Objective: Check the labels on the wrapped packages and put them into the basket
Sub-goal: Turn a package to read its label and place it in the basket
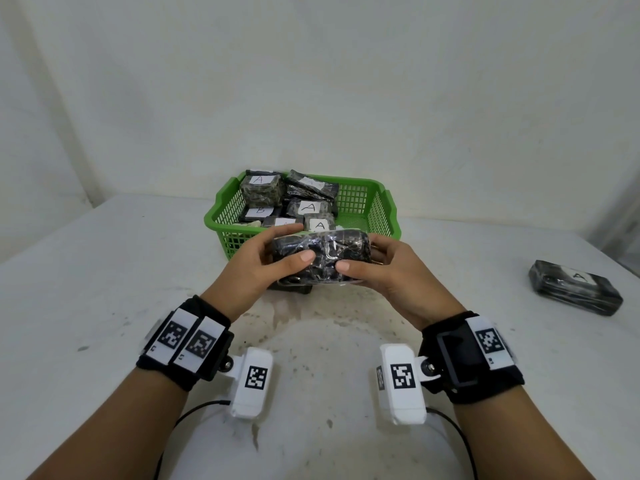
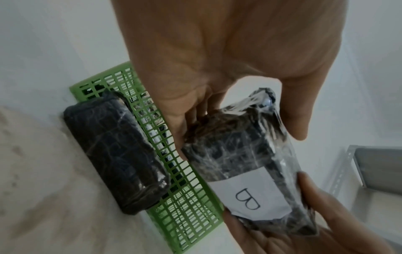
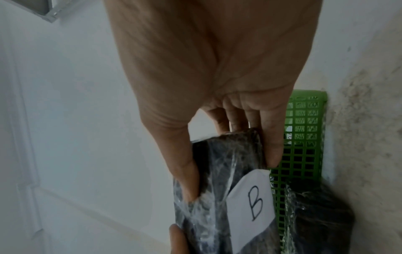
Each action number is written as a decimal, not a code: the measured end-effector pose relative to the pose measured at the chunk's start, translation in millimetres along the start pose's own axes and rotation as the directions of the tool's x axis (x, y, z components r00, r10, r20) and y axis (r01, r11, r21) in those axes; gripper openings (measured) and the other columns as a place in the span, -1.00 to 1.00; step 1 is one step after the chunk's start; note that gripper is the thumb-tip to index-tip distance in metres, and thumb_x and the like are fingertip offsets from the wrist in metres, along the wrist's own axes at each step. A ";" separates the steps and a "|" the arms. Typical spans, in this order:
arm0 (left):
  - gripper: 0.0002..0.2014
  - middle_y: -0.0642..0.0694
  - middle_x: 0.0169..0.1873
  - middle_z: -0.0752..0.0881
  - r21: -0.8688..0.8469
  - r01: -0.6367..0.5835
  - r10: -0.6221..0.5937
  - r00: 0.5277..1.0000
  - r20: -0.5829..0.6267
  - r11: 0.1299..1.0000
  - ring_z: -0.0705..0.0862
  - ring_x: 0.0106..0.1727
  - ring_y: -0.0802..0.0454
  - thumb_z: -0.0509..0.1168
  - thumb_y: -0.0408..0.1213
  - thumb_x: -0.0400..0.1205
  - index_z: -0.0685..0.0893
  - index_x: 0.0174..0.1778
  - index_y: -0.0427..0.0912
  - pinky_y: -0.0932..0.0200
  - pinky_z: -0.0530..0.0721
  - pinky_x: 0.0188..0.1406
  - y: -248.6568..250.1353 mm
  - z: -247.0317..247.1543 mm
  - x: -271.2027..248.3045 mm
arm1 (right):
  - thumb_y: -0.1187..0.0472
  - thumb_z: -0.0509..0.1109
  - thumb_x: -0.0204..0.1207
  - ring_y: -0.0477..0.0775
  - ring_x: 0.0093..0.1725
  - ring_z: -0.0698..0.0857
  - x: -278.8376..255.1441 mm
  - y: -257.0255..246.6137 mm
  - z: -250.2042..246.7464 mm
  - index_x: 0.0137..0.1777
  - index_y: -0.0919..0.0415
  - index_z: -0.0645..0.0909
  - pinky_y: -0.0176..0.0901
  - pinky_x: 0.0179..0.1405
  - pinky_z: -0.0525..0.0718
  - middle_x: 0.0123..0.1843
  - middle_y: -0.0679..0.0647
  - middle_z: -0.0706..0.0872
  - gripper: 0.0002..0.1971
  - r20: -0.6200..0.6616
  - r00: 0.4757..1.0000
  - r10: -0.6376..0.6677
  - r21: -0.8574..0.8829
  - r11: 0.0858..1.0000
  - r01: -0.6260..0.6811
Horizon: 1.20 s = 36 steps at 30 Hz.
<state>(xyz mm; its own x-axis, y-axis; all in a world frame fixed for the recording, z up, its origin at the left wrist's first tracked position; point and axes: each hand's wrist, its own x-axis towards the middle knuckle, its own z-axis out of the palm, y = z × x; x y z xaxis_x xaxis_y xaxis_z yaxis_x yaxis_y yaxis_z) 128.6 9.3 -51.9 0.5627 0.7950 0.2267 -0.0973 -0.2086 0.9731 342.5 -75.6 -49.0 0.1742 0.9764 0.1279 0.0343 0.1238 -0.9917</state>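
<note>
White table [image 1: 104,271], green basket [image 1: 381,202] at back. We're holding wrapped package [image 1: 322,258] just before basket, left hand [image 1: 256,265] and right hand [image 1: 391,268] gripping ends, turning B label [image 2: 250,194] away from us for reading. Unsorted package [image 1: 575,287] lying far right of basket.

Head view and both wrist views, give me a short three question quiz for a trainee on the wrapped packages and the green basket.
1. True or false: both hands hold the dark plastic-wrapped package in front of the green plastic mesh basket.
2. Which letter is on the held package's white paper label? A) A B) B C) C
3. Fill in: the wrapped package far right on the white table is labelled ___.

Key: 1 true; 2 B; 3 A.
</note>
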 end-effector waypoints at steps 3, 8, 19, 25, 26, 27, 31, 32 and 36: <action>-0.47 -0.15 0.20 0.80 0.015 0.013 -0.014 1.000 0.026 1.000 0.78 0.23 -0.14 0.57 -0.21 0.48 0.66 0.37 -0.20 0.03 0.76 0.18 1.0 0.8 0.1 | 0.15 0.73 0.24 0.19 0.28 0.84 0.9 1.3 -0.8 0.32 0.19 0.73 0.28 0.35 0.76 0.26 0.14 0.87 -0.40 0.008 1.000 -0.003 0.038 0.999 0.002; -0.43 -0.19 0.23 0.77 0.010 -0.008 0.008 0.998 0.061 1.000 0.77 0.25 -0.14 0.58 -0.35 0.44 0.62 0.39 -0.24 0.07 0.77 0.14 2.1 -0.2 -0.9 | 0.03 0.75 0.16 0.18 0.34 0.81 2.0 0.5 -2.2 0.39 0.22 0.70 0.25 0.35 0.76 0.31 0.14 0.85 -0.26 -0.016 0.999 -0.033 0.065 0.997 0.034; -0.16 -0.06 0.33 0.65 0.164 -0.180 0.167 0.982 0.094 0.970 0.65 0.39 -0.04 0.72 -0.24 0.19 0.56 0.41 -0.03 -0.18 0.62 0.41 -0.8 -4.4 0.8 | -0.02 0.55 0.44 0.14 0.10 0.85 -3.0 -9.0 -1.9 0.25 0.29 0.77 0.01 0.23 0.84 0.15 0.18 0.88 -0.53 0.046 0.989 0.141 0.110 0.983 -0.145; -0.27 -0.04 0.34 0.70 0.090 0.006 -0.008 1.000 0.030 0.996 0.72 0.32 -0.01 0.60 0.10 0.36 0.57 0.46 0.03 -0.01 0.69 0.31 1.0 -2.2 0.2 | 0.41 0.57 0.47 0.01 -0.03 0.87 -4.2 -8.1 -2.5 0.14 0.16 0.67 -0.06 0.08 0.84 -0.04 0.03 0.92 -0.71 -0.003 0.998 0.068 0.127 0.990 -0.068; -0.35 -0.10 0.28 0.75 0.067 0.020 -0.021 1.000 0.007 0.998 0.76 0.25 -0.05 0.58 0.01 0.40 0.62 0.41 -0.06 0.05 0.75 0.23 1.6 -0.7 0.5 | 0.36 0.61 0.41 0.04 -0.01 0.87 -4.9 -9.6 -1.7 0.15 0.15 0.67 0.01 0.12 0.83 -0.02 0.04 0.92 -0.66 0.003 0.998 0.064 0.119 0.991 -0.064; -0.41 -0.12 0.22 0.78 0.065 0.018 -0.018 1.000 -0.010 0.998 0.79 0.20 -0.06 0.55 -0.08 0.41 0.65 0.37 -0.13 0.12 0.77 0.16 1.7 0.5 1.4 | 0.28 0.66 0.35 0.11 0.06 0.88 -5.1 -10.5 -0.4 0.19 0.16 0.69 0.13 0.22 0.80 0.05 0.08 0.92 -0.59 0.007 0.998 0.062 0.105 0.993 -0.062; -0.48 -0.10 0.17 0.80 0.079 0.012 -0.012 1.000 0.008 0.997 0.79 0.19 -0.06 0.56 -0.16 0.43 0.69 0.33 -0.13 0.12 0.76 0.14 -0.3 1.3 0.6 | -0.01 0.75 0.17 0.18 0.19 0.87 -5.2 -8.5 3.0 0.22 0.14 0.78 0.44 0.46 0.65 0.13 0.12 0.91 -0.42 -0.023 0.999 0.038 0.054 0.998 -0.037; -0.47 -0.11 0.18 0.80 0.078 0.019 -0.021 1.000 0.018 0.997 0.79 0.20 -0.07 0.57 -0.14 0.44 0.69 0.34 -0.11 0.06 0.75 0.18 -0.4 1.3 0.4 | -0.03 0.73 0.14 0.14 0.16 0.88 -5.6 -8.6 2.9 0.17 0.12 0.80 0.43 0.45 0.66 0.11 0.11 0.92 -0.44 -0.026 0.999 0.031 0.052 0.998 -0.029; -0.41 -0.14 0.16 0.81 0.008 0.035 -0.035 0.999 -0.009 0.999 0.78 0.21 -0.15 0.65 -0.16 0.36 0.69 0.31 -0.17 -0.10 0.73 0.24 -2.0 1.0 2.4 | 0.09 0.70 0.17 0.14 0.15 0.87 -5.3 -9.1 1.2 0.21 0.12 0.73 0.36 0.43 0.70 0.10 0.09 0.92 -0.44 0.008 0.999 0.039 0.073 0.997 -0.040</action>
<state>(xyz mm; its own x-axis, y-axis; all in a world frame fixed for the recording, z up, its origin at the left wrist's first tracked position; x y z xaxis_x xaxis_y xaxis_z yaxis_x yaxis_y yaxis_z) 131.0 11.1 -53.4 0.5586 0.8067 0.1930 -0.0710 -0.1853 0.9801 340.2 -81.7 -40.7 0.1675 0.9819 0.0886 -0.0447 0.0974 -0.9942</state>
